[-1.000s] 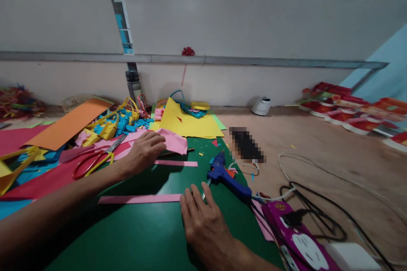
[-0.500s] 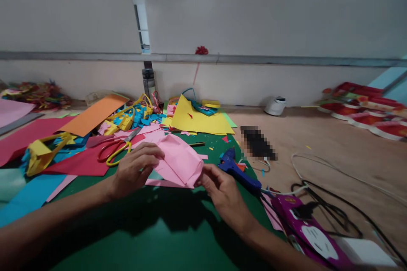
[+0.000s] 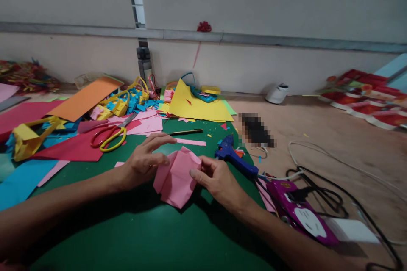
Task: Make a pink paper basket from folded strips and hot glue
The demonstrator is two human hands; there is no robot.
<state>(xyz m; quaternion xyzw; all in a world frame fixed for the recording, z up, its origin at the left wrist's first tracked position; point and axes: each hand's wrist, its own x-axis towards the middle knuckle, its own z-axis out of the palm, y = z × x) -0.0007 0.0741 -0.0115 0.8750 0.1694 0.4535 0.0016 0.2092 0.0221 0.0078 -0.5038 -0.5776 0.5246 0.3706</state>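
Note:
A folded piece of pink paper [image 3: 179, 178] with creased sides is held over the green table [image 3: 143, 228]. My right hand [image 3: 219, 180] pinches its right edge, thumb in front and fingers behind. On the other side, my left hand [image 3: 146, 161] has its fingers stretched out and apart, the thumb at the upper left edge of the paper; whether it presses there I cannot tell. Beyond the hands lie a pink paper strip [image 3: 190, 142] and a dark pen [image 3: 186, 131]. Scissors with a red and a yellow handle [image 3: 110, 135] rest on red paper to the left.
A blue glue gun [image 3: 237, 159] lies right of my right hand, its cord running to a purple power strip [image 3: 302, 211]. Yellow sheets [image 3: 199, 108] and an orange sheet [image 3: 87, 97] lie behind. Several yellow paper baskets [image 3: 27, 137] and blue paper [image 3: 27, 182] are at left.
The pink paper has come lower and nearer, turned so a flatter face shows. My left fingers have opened from their curl at its edge. The view has tilted down.

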